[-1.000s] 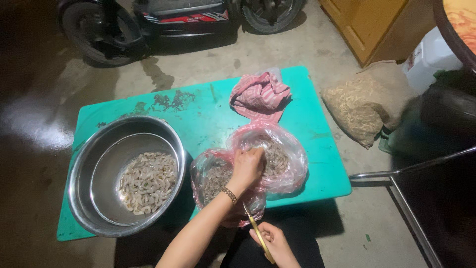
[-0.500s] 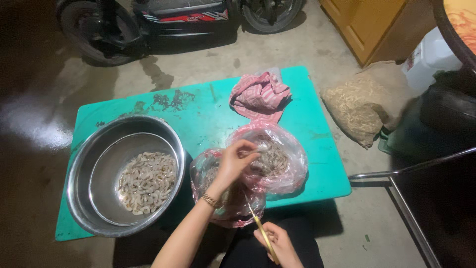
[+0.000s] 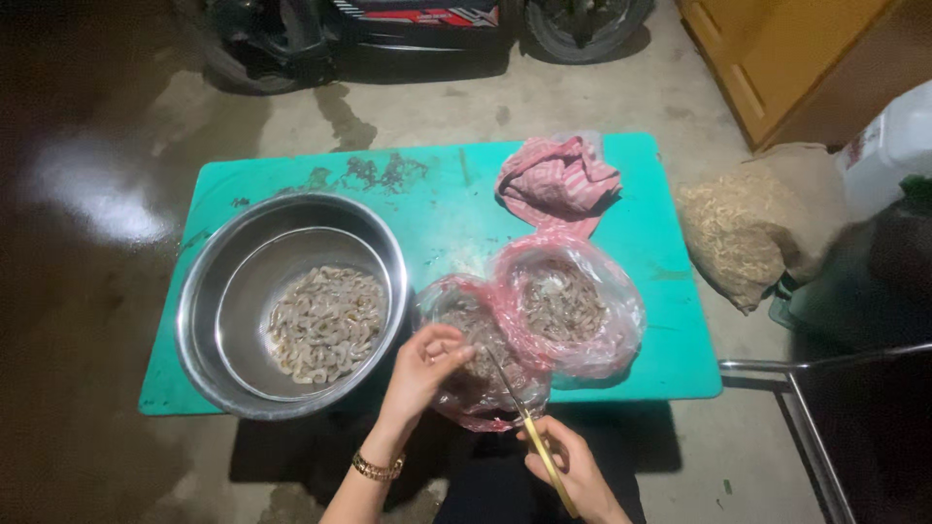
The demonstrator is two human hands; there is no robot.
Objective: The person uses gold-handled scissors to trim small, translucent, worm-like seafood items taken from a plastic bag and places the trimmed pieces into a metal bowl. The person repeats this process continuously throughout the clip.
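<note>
Here, shrimp [image 3: 464, 351] between hands, scissors [image 3: 529, 432] touching

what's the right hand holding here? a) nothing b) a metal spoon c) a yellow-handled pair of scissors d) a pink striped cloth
c: the right hand grips a yellow-handled pair of scissors, blades pointing up toward the clear plastic bag of shrimp by the left hand.
</note>
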